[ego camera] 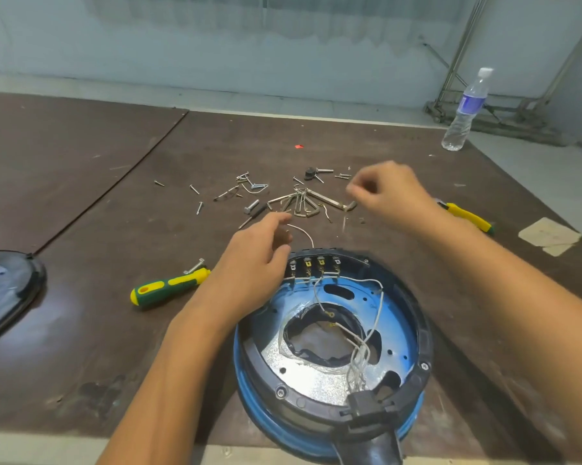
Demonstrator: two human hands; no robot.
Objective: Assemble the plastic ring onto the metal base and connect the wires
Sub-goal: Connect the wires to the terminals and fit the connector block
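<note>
Brown workbench (81, 196), pale wall behind. Blue metal base (396, 317) with black plastic ring (296, 402) seated on it, lying below both hands, nearest the person. Left hand (252, 253): fingers curled, apparently pinching the white wire (303, 231) rising from the terminal block (316, 265) beside it. Right hand (390, 189): raised, fingertips drawn together; blurred, contents cannot be told. Hex keys (303, 203) between the hands. Screwdriver (168, 286) left of the left hand.
</note>
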